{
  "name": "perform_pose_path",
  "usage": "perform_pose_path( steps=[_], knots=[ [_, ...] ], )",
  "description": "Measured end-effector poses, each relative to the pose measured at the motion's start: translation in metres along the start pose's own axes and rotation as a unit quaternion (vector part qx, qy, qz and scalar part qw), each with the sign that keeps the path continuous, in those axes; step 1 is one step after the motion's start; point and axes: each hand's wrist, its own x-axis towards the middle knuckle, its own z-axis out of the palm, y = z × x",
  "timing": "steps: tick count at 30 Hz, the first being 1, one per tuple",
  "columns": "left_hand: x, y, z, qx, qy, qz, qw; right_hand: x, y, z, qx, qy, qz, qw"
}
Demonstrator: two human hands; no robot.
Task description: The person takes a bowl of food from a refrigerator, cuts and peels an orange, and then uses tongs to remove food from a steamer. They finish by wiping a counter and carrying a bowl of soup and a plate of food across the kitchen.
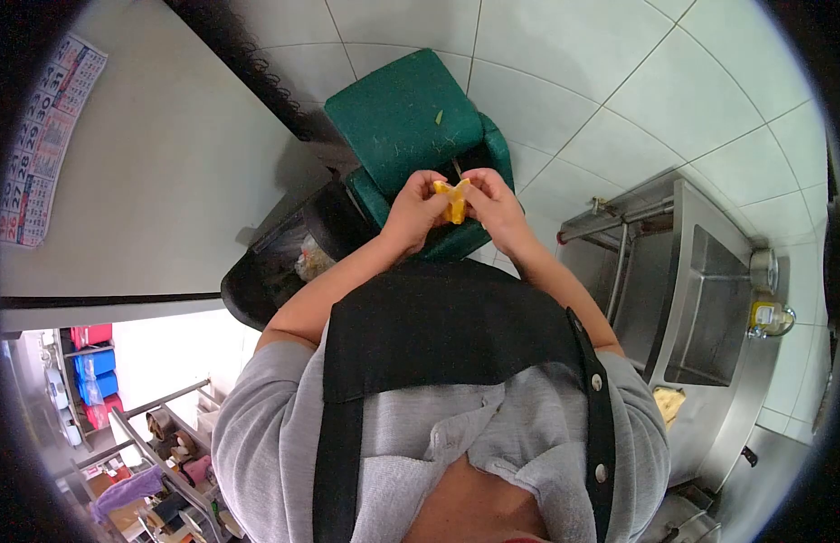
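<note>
A small yellow-orange piece (457, 203), which looks like peeled fruit, is held between both hands near the middle of the view. My left hand (418, 210) has its fingers closed on one side of it. The fingers of my right hand (495, 208) pinch the other side. Its middle and top edge show between the thumbs. Both hands are in front of a green chair (403, 118), whose seat lies partly hidden behind them. A small green scrap (439, 118) rests on the chair.
A black bin (257, 276) holding a plastic bag (312, 260) stands at the left, beside a pale panel (166, 163) with a calendar (53, 145). At the right are a steel sink (709, 303), a pot (764, 271) and a yellow cloth (669, 404). Shelving (166, 425) stands lower left.
</note>
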Motion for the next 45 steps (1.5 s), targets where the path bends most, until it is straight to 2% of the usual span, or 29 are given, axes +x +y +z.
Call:
perform_pose_path(
  steps=[1,4,7,10,16,19,25,28,31,34,37,38,41,44,45],
  knots=[
    [0.000,0.000,-0.001,0.001,0.000,0.003,1.000,-0.001,-0.006,0.000,0.003,-0.022,0.010,1.000],
    [-0.001,0.001,-0.001,-0.022,0.004,0.017,1.000,-0.009,-0.017,-0.002,-0.114,-0.088,-0.021,0.989],
    [-0.004,0.003,0.000,0.005,0.008,0.021,1.000,-0.006,-0.011,0.001,-0.160,-0.057,-0.032,0.985],
    [-0.005,0.009,0.002,0.049,0.000,0.001,0.999,-0.006,-0.010,0.007,-0.347,0.000,-0.176,0.921],
    [-0.007,0.015,0.000,0.149,0.036,0.033,0.988,-0.013,-0.022,0.019,-0.373,-0.001,-0.178,0.911],
    [-0.003,0.010,-0.001,0.048,0.046,-0.009,0.998,-0.004,-0.009,0.014,-0.324,0.001,-0.199,0.925],
    [0.001,0.000,-0.007,-0.131,0.066,-0.062,0.987,-0.001,0.000,0.005,-0.046,-0.029,-0.098,0.994],
    [0.003,0.000,-0.011,-0.163,0.060,-0.058,0.983,-0.007,-0.008,0.011,0.106,0.011,-0.043,0.993],
    [0.003,0.003,-0.009,-0.206,0.057,-0.050,0.976,-0.006,-0.007,0.014,0.200,0.060,-0.066,0.976],
    [0.005,0.001,-0.012,-0.200,0.102,-0.043,0.974,-0.006,-0.016,0.009,0.214,0.132,-0.112,0.961],
    [0.002,0.009,-0.021,-0.228,0.068,-0.017,0.971,-0.006,-0.023,-0.007,0.215,0.182,-0.154,0.947],
    [0.001,0.014,-0.022,-0.238,0.047,-0.031,0.970,-0.007,-0.025,-0.011,0.199,0.169,-0.151,0.953],
    [0.000,0.025,-0.024,-0.256,-0.015,-0.073,0.964,-0.017,-0.041,-0.014,0.297,0.103,-0.039,0.948],
    [-0.001,0.030,-0.021,-0.230,-0.071,-0.101,0.965,-0.009,-0.033,-0.019,0.195,0.020,0.029,0.980],
    [-0.002,0.031,-0.018,-0.204,-0.083,-0.101,0.970,-0.009,-0.032,-0.020,0.106,0.000,0.017,0.994]
  ],
)
